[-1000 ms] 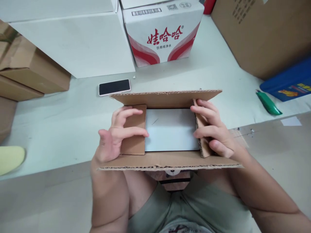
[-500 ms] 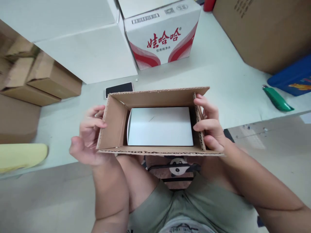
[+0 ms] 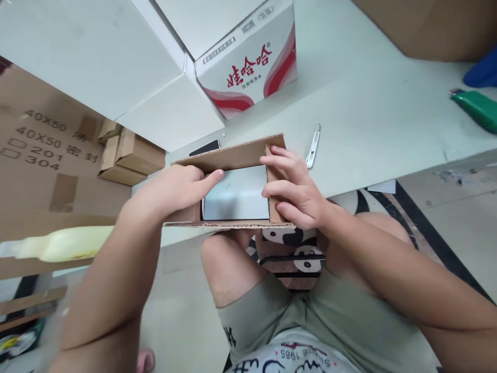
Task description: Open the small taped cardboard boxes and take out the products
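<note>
An open cardboard box (image 3: pixel 248 148) is held just past my knees at the table's front edge. Inside it lies a smaller white box (image 3: pixel 236 199). My left hand (image 3: pixel 176 189) reaches over the left end, its thumb stretched out above the white box and the other fingers bent down, mostly hidden. With fingers over the inner edge of the right end flap (image 3: pixel 275 207), my right hand (image 3: pixel 293 189) grips that end. Behind the box, a phone (image 3: pixel 204 148) is partly covered. A white utility knife (image 3: pixel 313 146) rests on the table beyond my right hand.
White cartons (image 3: pixel 163 109) and a red-and-white water carton (image 3: pixel 248 72) stand at the back. Small brown boxes (image 3: pixel 140 153) and a large printed carton (image 3: pixel 42 181) are at left, near a pale yellow bottle (image 3: pixel 73 243). A green-handled tool (image 3: pixel 476 111) lies far right.
My left hand has gone from the outside of the left flap to over the box's top. My view has swung left, and the utility knife now shows beyond my right hand.
</note>
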`<state>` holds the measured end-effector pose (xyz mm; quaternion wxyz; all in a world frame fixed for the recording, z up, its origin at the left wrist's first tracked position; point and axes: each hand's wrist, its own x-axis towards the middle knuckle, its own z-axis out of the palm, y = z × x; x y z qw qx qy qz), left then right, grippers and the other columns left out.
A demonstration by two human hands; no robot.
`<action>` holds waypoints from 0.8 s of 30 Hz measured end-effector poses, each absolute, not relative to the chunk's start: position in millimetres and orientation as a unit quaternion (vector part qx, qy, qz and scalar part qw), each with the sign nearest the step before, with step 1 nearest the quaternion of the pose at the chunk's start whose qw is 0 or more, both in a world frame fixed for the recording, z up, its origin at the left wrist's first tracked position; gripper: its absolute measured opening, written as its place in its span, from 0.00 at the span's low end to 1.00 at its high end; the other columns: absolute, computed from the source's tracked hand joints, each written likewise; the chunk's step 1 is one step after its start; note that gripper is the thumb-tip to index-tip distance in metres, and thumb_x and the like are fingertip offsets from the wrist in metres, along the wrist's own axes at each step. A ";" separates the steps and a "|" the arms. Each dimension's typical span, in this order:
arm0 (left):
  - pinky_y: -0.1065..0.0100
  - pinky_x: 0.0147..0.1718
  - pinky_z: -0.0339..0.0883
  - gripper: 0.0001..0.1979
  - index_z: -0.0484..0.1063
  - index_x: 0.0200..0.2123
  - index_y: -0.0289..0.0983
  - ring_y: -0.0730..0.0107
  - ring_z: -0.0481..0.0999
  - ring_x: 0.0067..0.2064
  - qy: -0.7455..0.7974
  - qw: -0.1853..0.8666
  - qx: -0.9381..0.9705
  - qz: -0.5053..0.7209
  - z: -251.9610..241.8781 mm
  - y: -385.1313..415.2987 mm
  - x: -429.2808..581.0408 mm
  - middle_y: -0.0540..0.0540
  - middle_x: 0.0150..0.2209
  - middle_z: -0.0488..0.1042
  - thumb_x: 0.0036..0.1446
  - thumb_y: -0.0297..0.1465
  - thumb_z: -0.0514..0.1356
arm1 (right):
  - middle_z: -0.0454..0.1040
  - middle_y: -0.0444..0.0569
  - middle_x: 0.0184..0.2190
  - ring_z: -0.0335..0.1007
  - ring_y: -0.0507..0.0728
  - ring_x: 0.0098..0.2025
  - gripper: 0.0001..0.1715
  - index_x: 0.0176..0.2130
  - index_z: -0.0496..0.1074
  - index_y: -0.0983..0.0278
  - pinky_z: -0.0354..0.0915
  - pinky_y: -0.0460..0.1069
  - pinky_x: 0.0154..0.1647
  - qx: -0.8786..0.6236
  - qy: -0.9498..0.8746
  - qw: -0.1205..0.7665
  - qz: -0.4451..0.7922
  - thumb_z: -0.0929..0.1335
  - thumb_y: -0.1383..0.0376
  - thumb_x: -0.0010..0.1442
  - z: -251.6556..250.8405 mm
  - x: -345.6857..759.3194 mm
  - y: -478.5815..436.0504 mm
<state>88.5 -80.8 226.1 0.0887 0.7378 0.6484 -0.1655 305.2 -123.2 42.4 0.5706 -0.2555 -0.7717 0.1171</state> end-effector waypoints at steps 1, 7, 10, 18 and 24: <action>0.49 0.44 0.73 0.35 0.77 0.24 0.38 0.40 0.82 0.42 0.653 0.068 0.727 -0.200 219.8 -72.1 87.8 0.35 0.34 0.83 0.62 0.60 0.48 | 0.61 0.46 0.72 0.52 0.69 0.76 0.20 0.53 0.76 0.53 0.47 0.69 0.78 -0.253 -0.772 0.571 0.113 0.61 0.54 0.69 42.2 304.9 -123.8; 0.53 0.51 0.72 0.33 0.76 0.31 0.38 0.46 0.82 0.46 0.683 0.199 0.683 -0.165 197.2 -61.6 82.0 0.38 0.39 0.83 0.64 0.61 0.48 | 0.61 0.46 0.71 0.50 0.68 0.77 0.21 0.53 0.76 0.53 0.45 0.69 0.78 -0.272 -0.777 0.557 0.108 0.61 0.53 0.69 40.2 302.9 -121.1; 0.59 0.47 0.70 0.26 0.72 0.29 0.39 0.58 0.77 0.41 0.683 0.289 0.664 -0.091 196.2 -64.5 76.7 0.45 0.34 0.79 0.66 0.54 0.54 | 0.60 0.44 0.72 0.50 0.69 0.77 0.21 0.54 0.76 0.52 0.44 0.69 0.78 -0.268 -0.776 0.562 0.105 0.62 0.52 0.68 39.3 301.9 -120.3; 0.64 0.39 0.64 0.15 0.72 0.29 0.38 0.67 0.70 0.36 0.688 0.220 0.678 0.133 217.6 -79.0 78.4 0.49 0.32 0.73 0.65 0.39 0.58 | 0.60 0.40 0.71 0.49 0.67 0.76 0.20 0.53 0.75 0.49 0.43 0.67 0.77 -0.330 -0.765 0.550 0.059 0.62 0.52 0.68 40.0 291.8 -121.6; 0.66 0.32 0.63 0.11 0.75 0.19 0.39 0.69 0.71 0.33 0.480 0.307 0.783 0.251 225.0 -96.1 104.8 0.47 0.29 0.74 0.52 0.33 0.67 | 0.61 0.44 0.71 0.49 0.66 0.76 0.19 0.54 0.74 0.52 0.39 0.66 0.78 -0.313 -0.778 0.542 0.061 0.61 0.55 0.69 39.4 281.4 -119.8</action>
